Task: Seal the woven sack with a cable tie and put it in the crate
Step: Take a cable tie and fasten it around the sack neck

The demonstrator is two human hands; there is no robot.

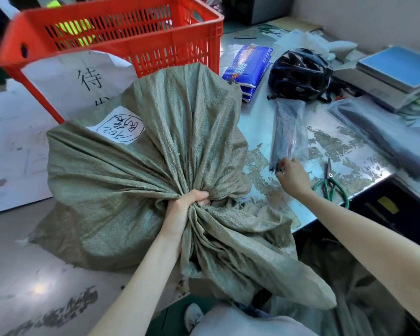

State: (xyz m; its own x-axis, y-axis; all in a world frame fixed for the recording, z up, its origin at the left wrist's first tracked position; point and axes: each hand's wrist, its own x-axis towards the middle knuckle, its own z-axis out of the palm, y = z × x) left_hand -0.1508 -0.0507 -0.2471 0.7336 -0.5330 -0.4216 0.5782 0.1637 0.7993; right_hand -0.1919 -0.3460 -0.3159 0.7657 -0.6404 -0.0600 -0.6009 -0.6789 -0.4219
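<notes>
A full grey-green woven sack (121, 180) with a white handwritten label lies on the floor against the table. My left hand (187, 209) is shut on its gathered neck, and the loose mouth fabric hangs below my fist. My right hand (292, 177) reaches onto the table and pinches the near ends of black cable ties sticking out of a clear plastic bag (289, 134). The red slatted crate (131, 37) stands behind the sack, with a white paper sign hanging on its front.
On the worn metal table (337, 146) lie green-handled scissors (331, 184), a black helmet (301, 73), blue packets (249, 66), a second bag of black ties (383, 139) and a scale (398, 73). A white board stands at the left.
</notes>
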